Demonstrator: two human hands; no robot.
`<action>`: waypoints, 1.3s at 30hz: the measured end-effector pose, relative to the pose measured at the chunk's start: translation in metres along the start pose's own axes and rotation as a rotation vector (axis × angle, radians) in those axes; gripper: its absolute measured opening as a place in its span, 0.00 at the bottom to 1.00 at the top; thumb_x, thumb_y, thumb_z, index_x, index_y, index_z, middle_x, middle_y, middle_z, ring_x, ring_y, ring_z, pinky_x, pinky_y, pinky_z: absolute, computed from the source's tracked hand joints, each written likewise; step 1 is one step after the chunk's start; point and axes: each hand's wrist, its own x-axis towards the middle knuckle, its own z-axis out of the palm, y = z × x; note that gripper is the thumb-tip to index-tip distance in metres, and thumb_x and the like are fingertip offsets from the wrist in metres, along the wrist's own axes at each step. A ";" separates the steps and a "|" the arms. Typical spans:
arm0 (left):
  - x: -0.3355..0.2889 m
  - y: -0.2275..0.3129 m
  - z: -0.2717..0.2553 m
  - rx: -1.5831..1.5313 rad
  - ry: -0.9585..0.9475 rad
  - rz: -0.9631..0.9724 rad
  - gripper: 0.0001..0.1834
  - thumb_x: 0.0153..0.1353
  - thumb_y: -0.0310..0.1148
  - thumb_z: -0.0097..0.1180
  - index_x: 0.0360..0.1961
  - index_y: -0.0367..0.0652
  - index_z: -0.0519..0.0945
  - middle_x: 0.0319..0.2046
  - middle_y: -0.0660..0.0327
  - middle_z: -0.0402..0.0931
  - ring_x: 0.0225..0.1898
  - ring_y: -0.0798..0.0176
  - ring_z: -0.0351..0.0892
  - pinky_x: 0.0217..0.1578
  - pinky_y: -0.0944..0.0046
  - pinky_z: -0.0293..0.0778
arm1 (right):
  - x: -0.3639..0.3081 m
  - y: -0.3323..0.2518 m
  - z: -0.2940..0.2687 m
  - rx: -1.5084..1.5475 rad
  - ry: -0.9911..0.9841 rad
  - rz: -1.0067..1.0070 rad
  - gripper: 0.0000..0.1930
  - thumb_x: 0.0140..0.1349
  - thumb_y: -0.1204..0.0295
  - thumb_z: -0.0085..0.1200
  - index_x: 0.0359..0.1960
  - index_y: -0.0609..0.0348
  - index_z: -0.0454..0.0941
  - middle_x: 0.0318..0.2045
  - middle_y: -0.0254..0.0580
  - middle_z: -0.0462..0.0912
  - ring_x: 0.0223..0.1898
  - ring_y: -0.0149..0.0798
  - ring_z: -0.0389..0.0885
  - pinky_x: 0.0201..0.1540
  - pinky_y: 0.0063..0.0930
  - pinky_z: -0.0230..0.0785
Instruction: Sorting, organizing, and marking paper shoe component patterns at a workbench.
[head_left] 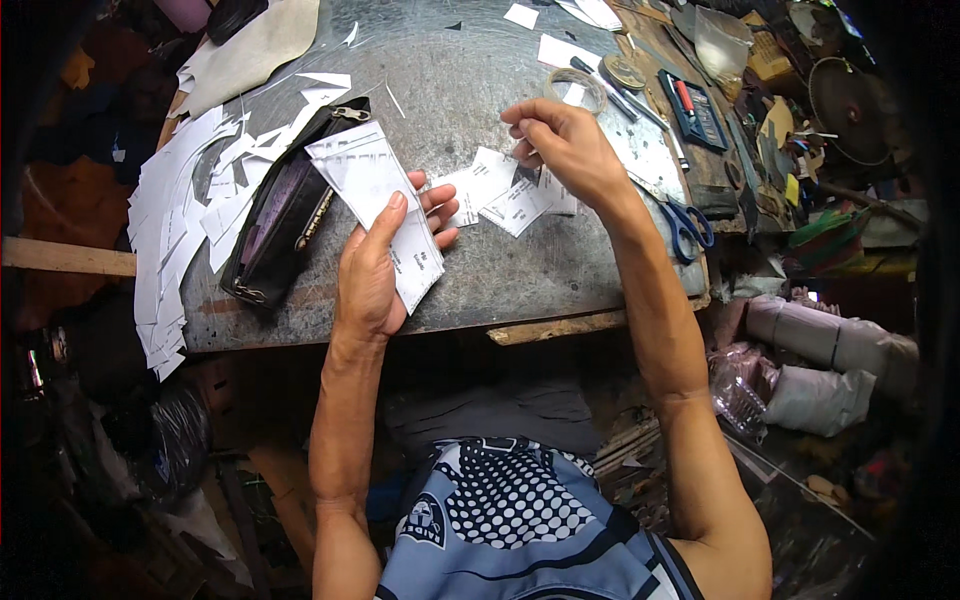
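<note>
My left hand (375, 265) is closed on a stack of white paper pattern pieces (375, 185), the thumb pressed on top and the fingertips showing past the right edge. Small printed and handwritten marks run across the sheets. Over the table, my right hand (565, 145) hovers with half-bent fingers somewhat apart; I see nothing between them. Several cut paper pieces (517, 205) lie overlapping just below and left of it. A black zippered pouch (275, 225) with a purple lining rests beside my left hand, its zip undone.
Loose paper scraps (170, 240) cover the table's left side. To the right are a tape roll (575, 92), blue-handled scissors (686, 230), a round tin (623, 72) and a dark tool case (692, 110). Wrapped bundles (825, 340) sit beyond the worn metal tabletop (480, 290).
</note>
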 end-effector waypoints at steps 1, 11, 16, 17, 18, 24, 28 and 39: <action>0.001 0.000 0.001 0.000 -0.003 0.002 0.23 0.70 0.37 0.41 0.60 0.33 0.62 0.53 0.38 0.71 0.55 0.44 0.73 0.54 0.53 0.74 | 0.005 0.002 0.001 -0.002 0.002 -0.002 0.16 0.62 0.71 0.45 0.46 0.67 0.79 0.30 0.44 0.83 0.30 0.34 0.82 0.36 0.26 0.76; 0.006 0.000 0.006 0.057 0.043 -0.030 0.25 0.70 0.37 0.43 0.61 0.31 0.62 0.54 0.39 0.70 0.57 0.46 0.72 0.56 0.54 0.73 | 0.032 -0.002 0.002 -0.068 -0.106 0.137 0.15 0.67 0.68 0.45 0.49 0.65 0.76 0.32 0.35 0.77 0.33 0.27 0.78 0.35 0.21 0.77; 0.008 -0.002 0.004 0.047 0.046 -0.044 0.25 0.70 0.37 0.43 0.61 0.31 0.61 0.54 0.38 0.70 0.57 0.46 0.72 0.56 0.54 0.73 | 0.034 0.002 0.006 0.161 -0.208 0.184 0.17 0.66 0.67 0.47 0.50 0.67 0.74 0.35 0.38 0.77 0.33 0.29 0.78 0.30 0.23 0.79; 0.008 -0.002 0.004 0.044 0.041 -0.046 0.25 0.70 0.37 0.43 0.61 0.31 0.61 0.54 0.38 0.70 0.57 0.46 0.72 0.56 0.53 0.73 | 0.033 0.001 0.007 0.166 -0.207 0.183 0.17 0.66 0.67 0.47 0.50 0.67 0.74 0.35 0.38 0.77 0.33 0.29 0.78 0.30 0.23 0.79; 0.008 -0.002 0.003 0.040 0.035 -0.048 0.25 0.70 0.37 0.43 0.61 0.31 0.61 0.54 0.39 0.70 0.57 0.46 0.72 0.56 0.53 0.73 | 0.031 0.000 0.008 0.266 -0.250 0.208 0.18 0.66 0.66 0.47 0.51 0.67 0.74 0.35 0.39 0.76 0.33 0.30 0.78 0.30 0.23 0.79; 0.006 0.000 -0.001 0.025 0.032 -0.045 0.25 0.70 0.37 0.43 0.61 0.31 0.61 0.54 0.38 0.70 0.58 0.45 0.72 0.56 0.52 0.72 | 0.031 -0.005 0.009 0.253 -0.186 0.132 0.20 0.65 0.63 0.50 0.51 0.67 0.74 0.36 0.41 0.77 0.32 0.31 0.79 0.30 0.24 0.78; 0.009 0.000 0.001 0.046 0.026 -0.056 0.24 0.70 0.36 0.43 0.61 0.31 0.61 0.55 0.38 0.69 0.58 0.45 0.71 0.56 0.52 0.72 | 0.038 -0.004 0.006 0.056 -0.153 0.088 0.20 0.64 0.62 0.51 0.50 0.66 0.76 0.34 0.43 0.78 0.31 0.34 0.79 0.29 0.25 0.78; 0.011 -0.003 0.002 0.018 0.034 -0.084 0.23 0.71 0.36 0.39 0.62 0.33 0.59 0.56 0.37 0.67 0.60 0.43 0.68 0.59 0.49 0.69 | 0.034 -0.002 0.002 0.066 -0.221 0.084 0.24 0.62 0.56 0.55 0.51 0.65 0.75 0.35 0.47 0.77 0.32 0.33 0.79 0.27 0.23 0.77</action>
